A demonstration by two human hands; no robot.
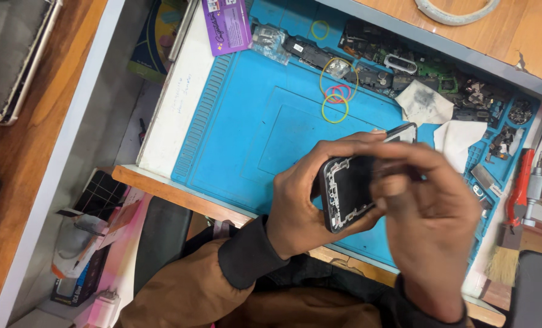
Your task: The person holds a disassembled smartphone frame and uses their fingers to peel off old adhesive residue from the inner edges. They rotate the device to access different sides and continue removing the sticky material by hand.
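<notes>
My left hand [298,206] grips a black phone frame [344,191] by its lower edge, holding it above the blue work mat [246,121]. The frame lies open side up, with its dark inside and metal rim showing. My right hand [432,212] rests over the frame's right part, fingers curled and pressing on it, slightly blurred. The phone's far end [403,130] sticks out past my fingers. Whether my right hand holds a small part or tool is hidden.
Coloured rubber bands [336,91] lie on the mat. Phone parts [398,70] and crumpled wipes [426,103] crowd its far edge. A purple packet [225,24] lies at the top. A red-handled tool [520,185] and a brush [503,264] sit at the right.
</notes>
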